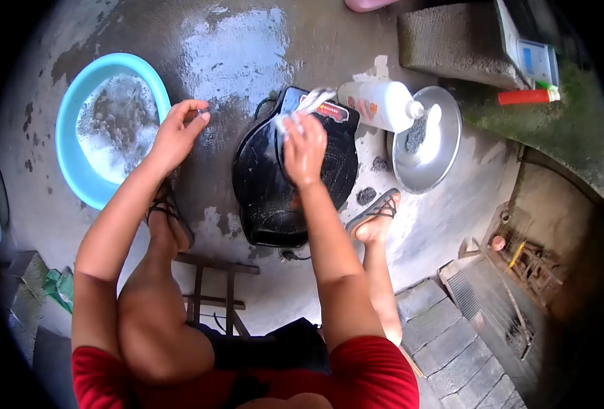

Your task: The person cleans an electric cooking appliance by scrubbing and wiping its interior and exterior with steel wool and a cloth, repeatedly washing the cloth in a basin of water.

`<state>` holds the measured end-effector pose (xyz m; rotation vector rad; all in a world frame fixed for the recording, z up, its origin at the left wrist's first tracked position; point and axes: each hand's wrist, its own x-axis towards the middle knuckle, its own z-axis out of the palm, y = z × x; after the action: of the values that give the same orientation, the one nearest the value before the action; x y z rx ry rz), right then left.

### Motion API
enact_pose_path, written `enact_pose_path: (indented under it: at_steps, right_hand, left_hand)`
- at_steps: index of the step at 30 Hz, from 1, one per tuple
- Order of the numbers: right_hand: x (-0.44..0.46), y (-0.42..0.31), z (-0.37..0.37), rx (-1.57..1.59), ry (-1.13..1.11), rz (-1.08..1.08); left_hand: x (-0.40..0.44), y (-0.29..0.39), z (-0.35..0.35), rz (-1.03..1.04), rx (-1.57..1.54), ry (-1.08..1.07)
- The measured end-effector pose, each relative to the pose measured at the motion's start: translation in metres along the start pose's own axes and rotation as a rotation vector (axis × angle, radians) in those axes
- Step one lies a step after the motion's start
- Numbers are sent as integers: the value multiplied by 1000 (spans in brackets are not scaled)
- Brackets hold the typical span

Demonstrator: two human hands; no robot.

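Note:
A rounded black appliance (258, 163), which looks like an electric griddle, lies wet on the ground before me. It has a red label at its far end. My right hand (305, 150) is closed on a white cloth (313, 102) and presses it against the black surface. Part of the cloth is hidden under the fingers. My left hand (179, 133) hovers between the appliance and a light blue basin (65, 129), its fingers loosely curled and the thumb apart from them. The basin holds foamy, greyish water.
To the right, a white bottle (377, 103) leans by a metal bowl (452, 160) containing a dark scouring pad (416, 136). Dark clumps (366, 196) lie near my foot. A low wooden stool (230, 300) is beneath me. A concrete block (452, 44) stands at far right.

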<state>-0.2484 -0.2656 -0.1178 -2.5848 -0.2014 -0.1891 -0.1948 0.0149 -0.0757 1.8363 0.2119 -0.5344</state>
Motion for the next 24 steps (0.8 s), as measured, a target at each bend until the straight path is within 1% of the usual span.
enact_pose_path:
  at_steps: [2,3,4,5,7,8,11,12,15,17,19,21,22,23,24]
  right_hand:
    - [-45,-28,-5,-8,-74,-39]
    - [-72,-38,-9,4,-203,-4]
    - [-96,-47,-11,2,-275,20]
    - [-117,-56,-14,14,-335,39]
    - [-150,-58,-14,47,-380,-8]
    - [-158,-56,-15,55,-403,-44]
    - [-172,-47,-19,80,-469,-152]
    - [-173,-45,-21,86,-486,-187]
    - [-119,-39,-20,122,-563,-389]
    - [-56,-36,-10,111,-625,-274]
    - [-1,-38,-9,-77,-285,-142]
    - [31,-30,7,-74,-257,-59]
    - [37,-28,15,-53,-224,-63]
    - [37,-32,22,-57,-173,-49]
    - [27,-35,29,2,-155,-46]
  left_hand:
    - [1,3,7,56,72,-9]
    - [-1,5,14,103,113,-16]
    - [-5,7,21,148,152,-24]
    - [-7,8,26,152,181,-59]
    - [-13,9,35,159,236,-128]
    - [-16,13,36,53,228,-203]
    - [-19,-5,35,114,226,-110]
    - [-19,-12,34,98,211,-98]
    - [-18,-26,28,53,183,-52]
    - [-17,-24,25,40,189,-20]
    - [-12,-23,20,40,181,-18]
    - [-13,-27,10,19,171,-30]
    - [-14,-23,5,26,200,-10]
    - [-11,-30,2,-10,100,-5]
    - [-10,-30,0,-52,55,-9]
